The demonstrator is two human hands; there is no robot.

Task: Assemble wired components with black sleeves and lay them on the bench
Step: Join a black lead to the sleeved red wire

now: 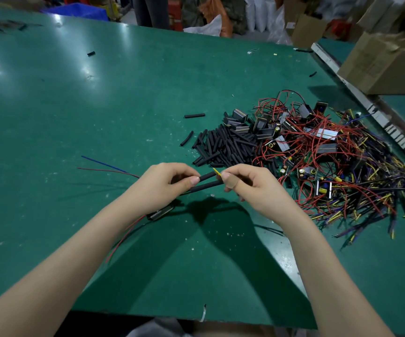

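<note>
Two black sleeves (207, 182) are sitting right at the centre of the frame, held just above the green bench (99, 105), with a yellow wire tip (217, 171) poking out of the upper one. The left hand (165, 184) is pinching the sleeves near their left ends, and the right hand (252, 188) is pinching the wire tip, one finger wearing a plaster. I'm guessing the tubing is light, soft and a bit slippery, so gripping close to the open end looks safest. A small component (160, 213) is dangling below by thin red leads. Centre right, the loose sleeve pile (223, 144) is butting against a wire tangle (337, 161). No readable writing anywhere, not even on the cardboard box (386, 64) upper right.
</note>
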